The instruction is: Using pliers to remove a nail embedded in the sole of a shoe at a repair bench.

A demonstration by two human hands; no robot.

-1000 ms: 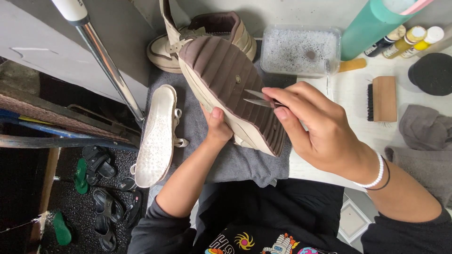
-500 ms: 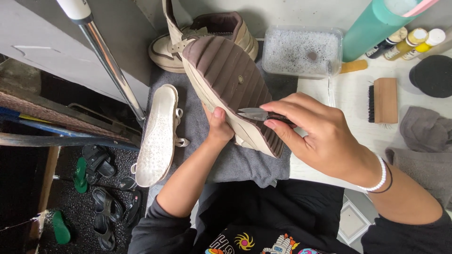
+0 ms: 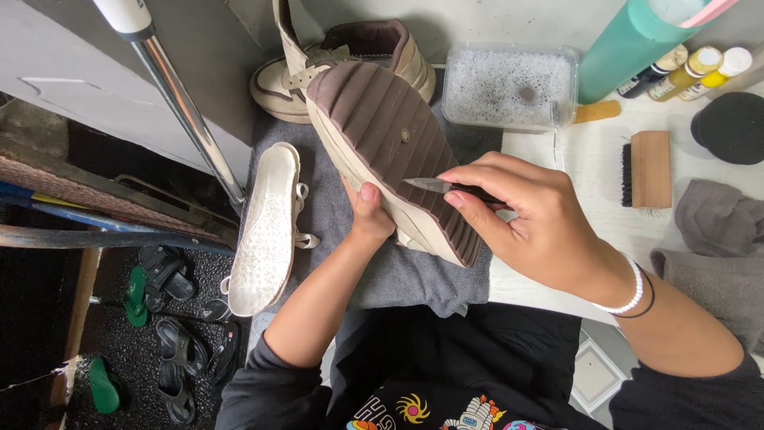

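**Ridged brown sole held up and met by a thin metal tool**

At the far left, a chrome pole [image 3: 187,119] with a white cap is seen slanting down past a grey wall. Below it, on the dark floor at the near left, several sandals [image 3: 163,279] in black and green are scattered. Just right of the pole, a cream insole [image 3: 267,231] is laid lengthwise on the left edge of a grey towel [image 3: 398,275], its dotted surface turned up.

The left hand [image 3: 368,219] is closed around the near edge of a tan shoe [image 3: 390,151], which is held tilted above the towel with its ribbed brown sole facing up; the thumb is pressed against the pale sidewall. Behind it, at the far edge of the towel, a second shoe [image 3: 350,56] of the same colours is stood upright.

The right hand [image 3: 529,219] is closed on a slim metal tool [image 3: 434,185], gripped between thumb and fingers, with its pointed tip laid against the grooves of the sole near the heel end. A white bead bracelet and a black band are worn on that wrist.

Further right, a clear tub [image 3: 509,84] of foamy water is placed at the far side, a teal cylinder [image 3: 629,44] beside it, then small bottles [image 3: 692,72] with yellow contents. A wooden brush [image 3: 649,169] is laid on the white table [image 3: 589,167], and grey cloths [image 3: 716,231] are piled at the right edge.
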